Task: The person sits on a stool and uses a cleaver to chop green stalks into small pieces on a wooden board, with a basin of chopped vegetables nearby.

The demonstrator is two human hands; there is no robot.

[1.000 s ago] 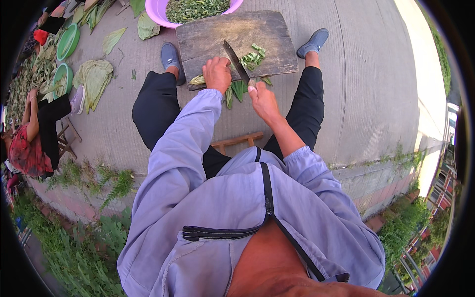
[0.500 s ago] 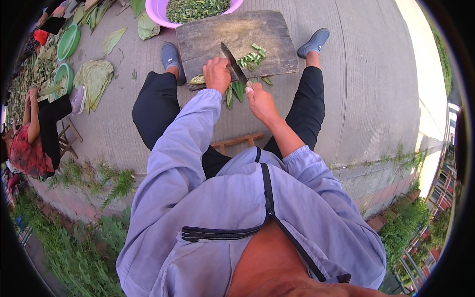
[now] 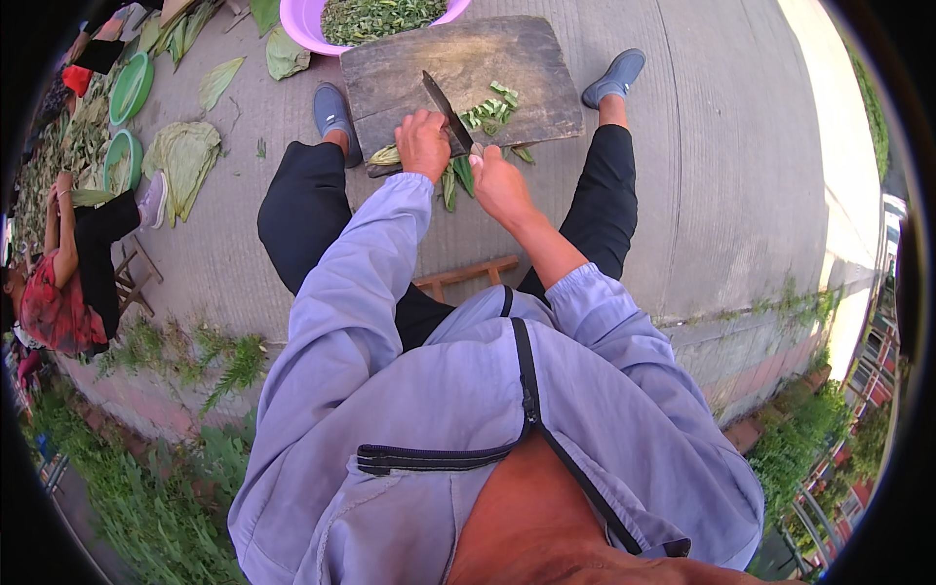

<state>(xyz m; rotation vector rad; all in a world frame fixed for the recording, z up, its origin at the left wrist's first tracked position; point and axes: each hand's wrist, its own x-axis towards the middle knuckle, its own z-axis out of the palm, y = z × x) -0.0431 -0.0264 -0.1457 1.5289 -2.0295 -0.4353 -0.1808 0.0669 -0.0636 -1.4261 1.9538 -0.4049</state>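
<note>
A worn wooden cutting board lies between my feet. My right hand is closed round the handle of a dark-bladed knife, its tip pointing away and to the left. Close beside the blade, my left hand is closed over a bundle of green leaves, which sticks out on its left and is mostly hidden under the fingers. Cut green pieces are heaped on the board right of the blade. A few loose leaves lie at the board's near edge.
A purple basin full of chopped greens stands beyond the board. Green basins, large leaves and a seated person are at the left. Behind the board is a wooden stool, partly under me.
The knife and my right hand have shifted slightly left and away, nearer my left hand. The whole view has also moved a little. My left hand keeps its grip.
</note>
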